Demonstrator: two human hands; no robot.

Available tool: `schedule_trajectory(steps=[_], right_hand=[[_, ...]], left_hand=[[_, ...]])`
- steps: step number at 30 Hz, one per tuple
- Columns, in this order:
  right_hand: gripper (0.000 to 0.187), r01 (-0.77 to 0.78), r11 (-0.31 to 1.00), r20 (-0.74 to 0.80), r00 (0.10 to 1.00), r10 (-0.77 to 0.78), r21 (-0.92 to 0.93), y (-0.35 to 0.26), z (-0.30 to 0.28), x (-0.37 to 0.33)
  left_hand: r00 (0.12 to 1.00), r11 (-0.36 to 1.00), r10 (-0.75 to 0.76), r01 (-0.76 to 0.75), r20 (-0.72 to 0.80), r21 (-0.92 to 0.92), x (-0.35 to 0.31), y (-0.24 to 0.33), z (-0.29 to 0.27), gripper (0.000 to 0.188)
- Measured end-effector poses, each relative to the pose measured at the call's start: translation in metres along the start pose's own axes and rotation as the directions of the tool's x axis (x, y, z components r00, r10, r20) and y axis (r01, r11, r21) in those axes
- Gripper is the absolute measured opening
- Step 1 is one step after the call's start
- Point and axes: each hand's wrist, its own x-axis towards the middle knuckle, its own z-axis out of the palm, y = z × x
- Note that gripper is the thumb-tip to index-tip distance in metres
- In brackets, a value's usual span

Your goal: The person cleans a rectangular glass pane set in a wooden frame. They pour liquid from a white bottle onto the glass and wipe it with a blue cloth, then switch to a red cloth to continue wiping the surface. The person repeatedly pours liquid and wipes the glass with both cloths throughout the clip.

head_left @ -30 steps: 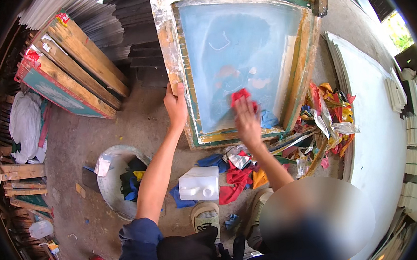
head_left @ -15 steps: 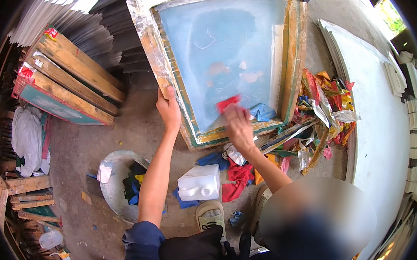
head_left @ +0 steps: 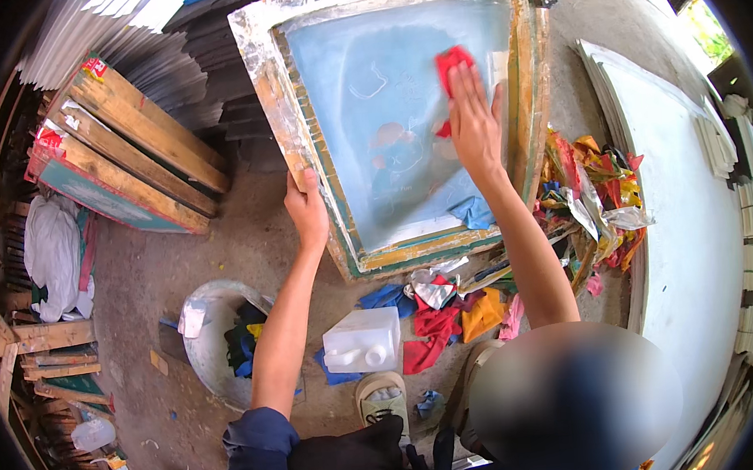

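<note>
- Screen (head_left: 402, 106): stands before the person, in the upper middle of the view, tilted slightly in the picture; whether it leans or lies on a support cannot be told
- Right hand (head_left: 475, 128): flat over the mesh (head_left: 335, 142), fingers straight and near together, thumb apart, holding a red rag (head_left: 454, 57) beneath them; a second red patch shows beside the palm
- Left hand (head_left: 307, 212): closed on the left side of the frame (head_left: 270, 85), thumb in front, the other fingers mostly hidden
- Progress: wiping appears to be under way; pale pink patches, a white curved line and faint strokes show on the mesh; how much of it has been wiped cannot be told
- Blue rag (head_left: 473, 213): crumpled at the mesh's lower right, touching the lower border
- Edges: the raised frame bounds the mesh on all sides; the right hand is near the right border, with wider room to its left
- Surroundings: scraps (head_left: 596, 189) crowd the lower right edge, white sheets (head_left: 679, 196) lie beyond; a jug (head_left: 362, 342) and coloured cloths (head_left: 436, 331) lie below; floor (head_left: 241, 231) separates the screen from stacked frames (head_left: 129, 134) at left
</note>
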Motion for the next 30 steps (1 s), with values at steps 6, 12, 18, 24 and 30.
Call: schedule_trajectory(steps=[6,12,18,24,30], right_hand=[[0.049,0.235,0.924,0.214,0.928,-0.306,0.301,-0.068,0.036,-0.074],[0.047,0.128,0.99,0.088,0.987,-0.132,0.049,-0.024,0.013,0.031],[0.048,0.458,0.756,0.055,0.838,-0.542,0.467,-0.084,0.029,0.013],[0.048,0.313,0.927,0.006,0.947,-0.321,0.208,-0.069,0.03,0.022],[0.044,0.1,0.995,-0.041,0.994,-0.1,-0.007,-0.015,0.022,0.041]], left_hand=[[1.0,1.0,-0.016,0.016,-0.026,-0.027,-0.001,-0.004,-0.002,0.047],[0.999,0.999,-0.007,0.009,-0.034,0.041,0.004,-0.009,-0.005,0.042],[0.996,0.999,0.045,-0.046,-0.082,0.0,0.002,-0.013,-0.003,0.041],[0.999,0.999,-0.037,0.037,-0.004,0.031,0.001,-0.01,-0.003,0.042],[0.999,1.0,0.004,-0.004,-0.051,0.003,-0.001,-0.007,-0.003,0.041]])
